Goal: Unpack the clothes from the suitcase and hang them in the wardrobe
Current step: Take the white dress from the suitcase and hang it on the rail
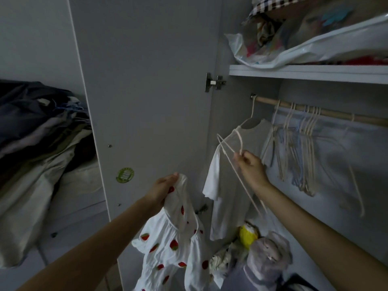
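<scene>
At the wardrobe's left edge, below the rod (315, 111), a strawberry dress (174, 238) is pinched by the left hand (162, 189) — a hanger (233, 152) is gripped by the right hand (251, 164). One shoulder is best fed on first — neckline kept open, fabric slack.

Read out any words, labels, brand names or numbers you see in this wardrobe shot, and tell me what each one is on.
Nothing here can be read.
Green round sticker on the wardrobe door: it carries print, too small and blurred to read.
Plastic bag on the top shelf: coloured patches only, no letters made out.
Strawberry dress: fruit pattern, no text.
</scene>
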